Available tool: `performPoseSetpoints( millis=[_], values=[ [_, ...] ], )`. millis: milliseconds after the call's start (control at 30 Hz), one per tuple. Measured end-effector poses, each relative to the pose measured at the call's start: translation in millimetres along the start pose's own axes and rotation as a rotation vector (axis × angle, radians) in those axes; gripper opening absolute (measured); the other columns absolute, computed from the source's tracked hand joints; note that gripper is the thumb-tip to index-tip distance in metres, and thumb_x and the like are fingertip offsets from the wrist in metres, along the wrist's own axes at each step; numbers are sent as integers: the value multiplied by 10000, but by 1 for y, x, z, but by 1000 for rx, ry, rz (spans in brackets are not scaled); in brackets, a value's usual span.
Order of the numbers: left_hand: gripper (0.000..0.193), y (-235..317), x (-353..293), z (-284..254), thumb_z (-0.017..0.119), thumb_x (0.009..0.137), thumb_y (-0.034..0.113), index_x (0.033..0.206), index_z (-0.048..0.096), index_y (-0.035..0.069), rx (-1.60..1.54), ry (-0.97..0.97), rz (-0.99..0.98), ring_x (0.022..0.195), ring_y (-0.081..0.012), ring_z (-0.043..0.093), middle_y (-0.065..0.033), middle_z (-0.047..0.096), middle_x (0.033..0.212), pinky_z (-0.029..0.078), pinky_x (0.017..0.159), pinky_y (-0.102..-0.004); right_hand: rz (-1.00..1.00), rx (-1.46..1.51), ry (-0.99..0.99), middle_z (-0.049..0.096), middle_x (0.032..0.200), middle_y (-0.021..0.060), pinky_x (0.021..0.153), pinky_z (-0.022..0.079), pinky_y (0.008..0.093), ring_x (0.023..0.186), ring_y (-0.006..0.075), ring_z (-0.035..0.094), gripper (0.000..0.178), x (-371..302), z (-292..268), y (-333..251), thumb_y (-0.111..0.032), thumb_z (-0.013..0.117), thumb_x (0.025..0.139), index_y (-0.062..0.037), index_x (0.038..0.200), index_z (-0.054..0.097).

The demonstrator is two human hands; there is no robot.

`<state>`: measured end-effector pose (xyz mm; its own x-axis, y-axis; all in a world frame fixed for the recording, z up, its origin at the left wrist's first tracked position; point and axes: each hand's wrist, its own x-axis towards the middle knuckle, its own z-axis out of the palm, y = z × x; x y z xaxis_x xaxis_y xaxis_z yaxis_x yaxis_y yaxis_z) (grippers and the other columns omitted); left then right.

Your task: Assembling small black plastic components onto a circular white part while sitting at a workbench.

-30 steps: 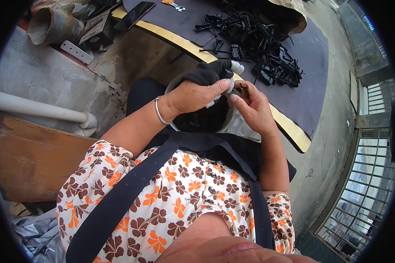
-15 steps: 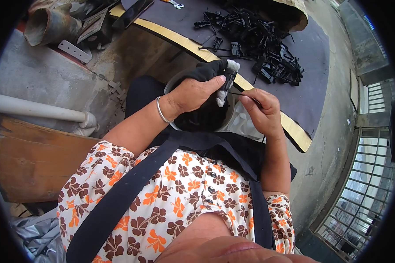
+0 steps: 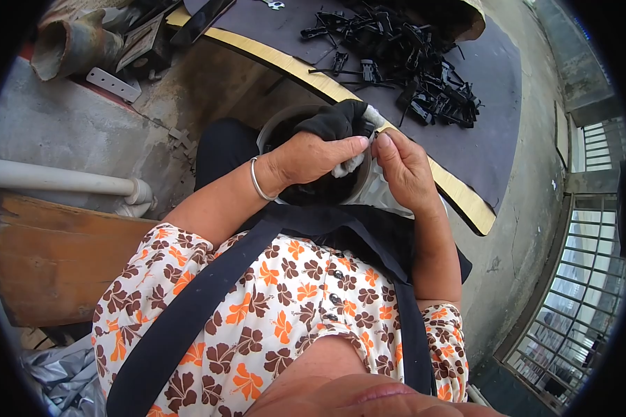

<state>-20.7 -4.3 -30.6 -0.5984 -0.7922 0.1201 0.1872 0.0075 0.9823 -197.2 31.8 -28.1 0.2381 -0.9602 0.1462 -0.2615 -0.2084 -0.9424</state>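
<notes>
- The left hand (image 3: pixel 311 154) lies curled over a black cloth (image 3: pixel 335 119) and a scrap of white material (image 3: pixel 348 165); its fingertips press the white piece, so it is closed on cloth, though how much it grips is hidden under the knuckles
- The right hand (image 3: pixel 402 167) stands at 3 o'clock of the left, fingers bent and narrow, thumb tip touching the same white piece; what lies under its palm cannot be made out
- Both hands sit over a round dark bowl (image 3: pixel 275 132) with a thin pale rim; only its 9 o'clock arc shows, the rest is covered by hands and cloth, and its contents read only as a dark mass
- A thin metal bangle (image 3: pixel 255 179) circles the left wrist, smooth and shiny
- At 12 to 1 o'clock of the hands a heap of black clips (image 3: pixel 403 62) lies tangled on the surface (image 3: pixel 494 104), a dark matte sheet with a pale wooden edge strip; single pieces in the heap are hard to tell apart
- At 10 o'clock a rusty pipe piece (image 3: pixel 66 45) and a flat perforated metal bracket (image 3: pixel 113 84) rest on rough grey concrete; the picture's rim cuts off the things beside them
- At 9 o'clock a smooth pale pipe (image 3: pixel 55 179) runs level above a worn wooden plank (image 3: pixel 49 264)
- The lower part is filled by a floral shirt and dark apron straps, hiding the lap
</notes>
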Motion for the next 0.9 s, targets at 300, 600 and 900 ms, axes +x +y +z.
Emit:
performPoseSetpoints(
  millis=[300,600,900],
  values=[
    [261,2,1,0,552,859,88,1105,516,8,-68,-10,-88,576,-33,482,-12,582,793,384,451,-162,117,53,-114,452,640,-49,518,329,202,583,40,371,348,-1,-5,0,-301,455,951,-35,746,545],
    [250,-12,1,-5,555,844,69,1070,507,-28,910,72,699,852,-210,574,-141,580,971,465,775,-330,81,100,-30,432,600,-63,483,308,185,539,20,362,354,1,10,14,-312,444,956,-59,721,520],
    [246,-5,-3,-6,500,848,42,1081,526,-30,340,14,119,792,-160,555,-81,596,885,451,763,-268,88,230,-87,400,602,-77,447,282,181,517,18,344,332,-2,9,11,-318,419,965,-77,750,497]
  ],
)
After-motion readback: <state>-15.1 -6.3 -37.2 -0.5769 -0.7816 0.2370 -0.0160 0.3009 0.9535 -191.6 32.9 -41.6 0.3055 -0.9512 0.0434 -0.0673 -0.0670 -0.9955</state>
